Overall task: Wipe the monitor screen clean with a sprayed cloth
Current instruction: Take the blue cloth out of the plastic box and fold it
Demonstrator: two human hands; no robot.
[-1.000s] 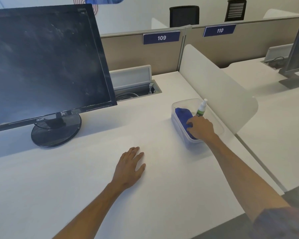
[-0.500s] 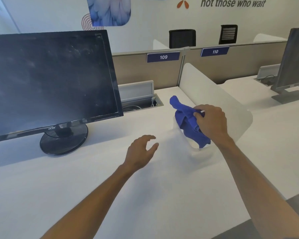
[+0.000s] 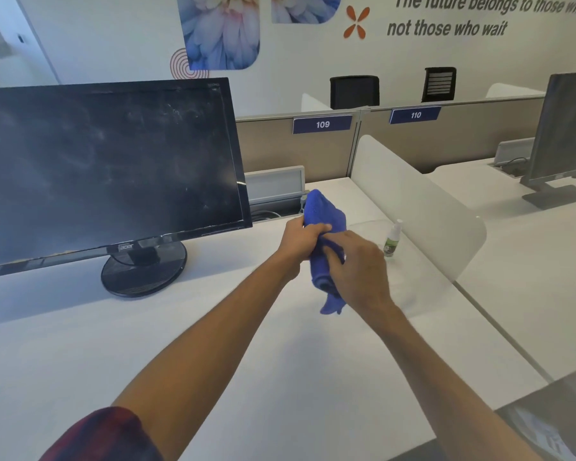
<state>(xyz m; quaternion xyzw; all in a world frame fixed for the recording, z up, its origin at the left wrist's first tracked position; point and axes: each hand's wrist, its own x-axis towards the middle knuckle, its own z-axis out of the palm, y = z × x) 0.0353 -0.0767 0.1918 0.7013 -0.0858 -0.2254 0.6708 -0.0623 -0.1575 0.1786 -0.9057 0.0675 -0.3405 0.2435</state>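
**Desk 109: items in view**

- Cloth [image 3: 325, 211]: blue, bunched, held in the air above the desk [image 3: 213, 344] by both hands, just right of the monitor's lower right corner. 1 end sticks up above the hands, the other hangs below them.
- Left hand [image 3: 301, 239]: fingers curled around the upper part of the cloth.
- Right hand [image 3: 359, 271]: closed on the lower part of the cloth, just beside the left hand.
- Monitor [image 3: 107, 168]: black, on a round base, at the left of the desk; screen dark with pale smears and dust.
- Spray bottle [image 3: 392, 239]: small, upright, white top, green label, near a white divider [image 3: 423, 207], to the right of the hands.
- Number plates on the partition behind: 109 [image 3: 322, 124] and 110 [image 3: 415, 115].
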